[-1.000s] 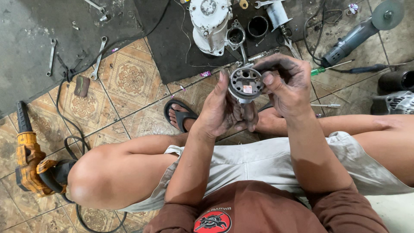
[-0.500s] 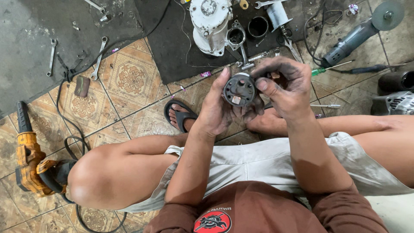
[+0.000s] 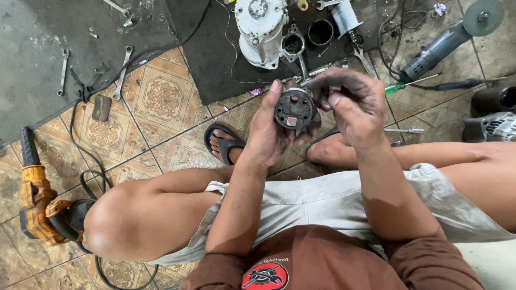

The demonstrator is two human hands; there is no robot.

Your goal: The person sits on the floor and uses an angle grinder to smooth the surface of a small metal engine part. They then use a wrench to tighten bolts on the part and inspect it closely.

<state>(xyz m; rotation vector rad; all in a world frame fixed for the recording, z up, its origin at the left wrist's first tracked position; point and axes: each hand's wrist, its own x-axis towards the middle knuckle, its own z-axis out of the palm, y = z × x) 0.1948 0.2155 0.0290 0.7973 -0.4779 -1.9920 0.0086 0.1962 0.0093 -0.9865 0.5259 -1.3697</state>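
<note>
I've turned the round part (image 3: 294, 109) end-on, my left hand (image 3: 267, 134) cupping it while right hand (image 3: 355, 107) fingers pinch its rim.

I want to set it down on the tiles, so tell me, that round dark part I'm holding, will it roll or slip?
The round dark part looks like solid metal, so probably heavy for its size and stiff. Its cylindrical shape would likely roll if laid on its side. The left hand and right hand look grimy, so it may be somewhat slippery.

Floor workshop: wrenches (image 3: 122, 73), angle grinder (image 3: 441, 45), motor housing (image 3: 260, 29).
</note>
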